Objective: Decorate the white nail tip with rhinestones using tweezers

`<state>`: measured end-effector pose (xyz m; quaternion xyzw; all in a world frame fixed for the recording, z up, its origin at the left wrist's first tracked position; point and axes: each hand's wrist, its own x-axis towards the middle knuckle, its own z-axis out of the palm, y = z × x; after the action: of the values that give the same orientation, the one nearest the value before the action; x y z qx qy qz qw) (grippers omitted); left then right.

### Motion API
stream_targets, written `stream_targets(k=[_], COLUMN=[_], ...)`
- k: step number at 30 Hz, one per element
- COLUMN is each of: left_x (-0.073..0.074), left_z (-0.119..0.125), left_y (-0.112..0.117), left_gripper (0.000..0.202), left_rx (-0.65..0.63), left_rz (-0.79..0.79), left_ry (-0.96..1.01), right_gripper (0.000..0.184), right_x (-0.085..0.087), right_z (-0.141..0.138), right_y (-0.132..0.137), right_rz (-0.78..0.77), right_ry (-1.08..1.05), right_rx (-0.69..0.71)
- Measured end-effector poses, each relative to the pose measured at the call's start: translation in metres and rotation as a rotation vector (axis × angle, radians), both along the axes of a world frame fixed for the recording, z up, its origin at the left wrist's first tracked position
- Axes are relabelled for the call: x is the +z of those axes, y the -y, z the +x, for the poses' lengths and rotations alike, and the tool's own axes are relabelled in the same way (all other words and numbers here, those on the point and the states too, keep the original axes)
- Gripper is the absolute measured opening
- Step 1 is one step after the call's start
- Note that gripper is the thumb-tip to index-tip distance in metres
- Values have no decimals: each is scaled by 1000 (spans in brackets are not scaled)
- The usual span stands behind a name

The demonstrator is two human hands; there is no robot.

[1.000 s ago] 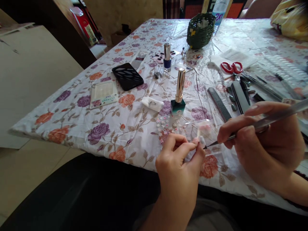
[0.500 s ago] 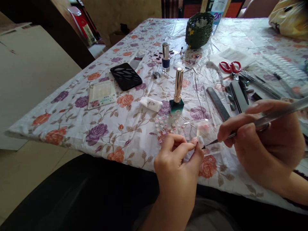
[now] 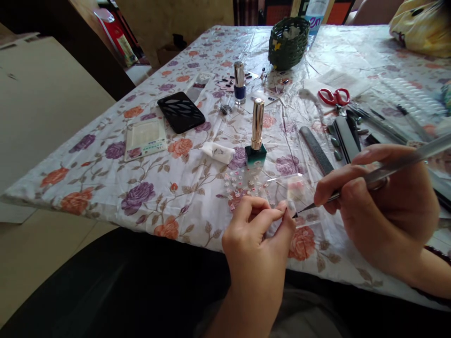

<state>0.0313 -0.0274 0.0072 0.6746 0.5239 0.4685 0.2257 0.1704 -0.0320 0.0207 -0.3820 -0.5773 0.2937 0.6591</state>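
Observation:
Over the near table edge, my left hand (image 3: 259, 234) pinches a tiny piece between thumb and fingertips; it looks like a false nail, mostly hidden by the fingers. My right hand (image 3: 384, 202) grips a fine nail art brush (image 3: 405, 159) like a pen, its dark tip at the left thumb and fingertips, where I cannot tell if it touches. Beneath lies a clear plastic sheet (image 3: 313, 188). Small flower decorations (image 3: 243, 185) are scattered just beyond my left hand. A green nail polish bottle (image 3: 256, 157) with a gold cap stands upright behind them.
A nail file (image 3: 317, 150), red-handled scissors (image 3: 334, 97) and several false nails lie to the right. Leftward are a crumpled white tube (image 3: 217, 152), a black case (image 3: 181, 111) and a clear packet (image 3: 145, 136). Farther back stand blue polish (image 3: 239, 89), a green basket (image 3: 289, 44) and a bottle (image 3: 315, 21).
The view has shifted slightly, so everything sits a little farther left. Both hands keep their grips, and the brush tip stays by the left fingertips.

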Motion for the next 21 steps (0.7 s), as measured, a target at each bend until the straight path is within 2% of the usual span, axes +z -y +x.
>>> stream_targets(k=[11,21], left_x=[1,-2], left_z=[0,0], left_y=[-2,-1], left_gripper=[6,7], left_rx=[-14,-8], left_rz=[-1,-7], left_ry=[-20,-18], right_gripper=[33,23], right_x=[0,-2], right_z=[0,-1], right_y=[-2,-3], right_rz=[4,-12], right_ry=[28,-29], right_rx=[56,-47])
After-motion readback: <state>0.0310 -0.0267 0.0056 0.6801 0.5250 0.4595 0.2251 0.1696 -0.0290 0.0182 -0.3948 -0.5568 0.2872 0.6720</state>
